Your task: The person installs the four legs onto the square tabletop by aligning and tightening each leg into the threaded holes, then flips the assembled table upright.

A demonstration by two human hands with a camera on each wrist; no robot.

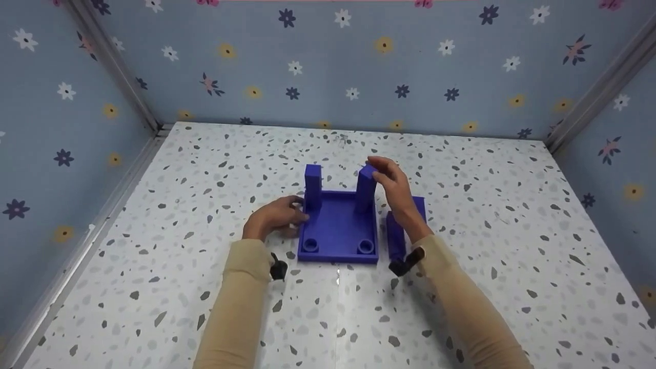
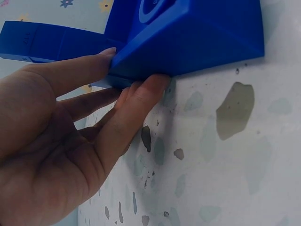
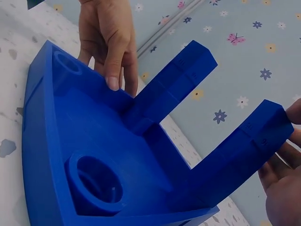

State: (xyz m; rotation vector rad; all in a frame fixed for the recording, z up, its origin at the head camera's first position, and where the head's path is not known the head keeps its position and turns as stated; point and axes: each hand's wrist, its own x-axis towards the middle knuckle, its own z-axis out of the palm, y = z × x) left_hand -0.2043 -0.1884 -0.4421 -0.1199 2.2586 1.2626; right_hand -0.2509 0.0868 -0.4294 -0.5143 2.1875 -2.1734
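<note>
A shallow square blue tray-like base (image 1: pixel 338 230) with a raised rim lies on the table. Its two near corners have round sockets (image 3: pixel 96 183). At the far corners stand two square blue posts, a left post (image 1: pixel 313 187) and a right post (image 1: pixel 365 192), the right one slightly twisted. My left hand (image 1: pixel 279 212) holds the base's left side, thumb at the rim and fingers low along the wall (image 2: pixel 155 52). With thumb and fingers, my right hand (image 1: pixel 393 184) grips the top of the right post, partly hiding it.
Further blue pieces, one long block (image 1: pixel 395 236) and another piece (image 1: pixel 419 207), lie right of the base, partly under my right forearm. The speckled tabletop (image 1: pixel 205 282) is bounded by a flowered back wall (image 1: pixel 328 66) and side walls with metal corner rails.
</note>
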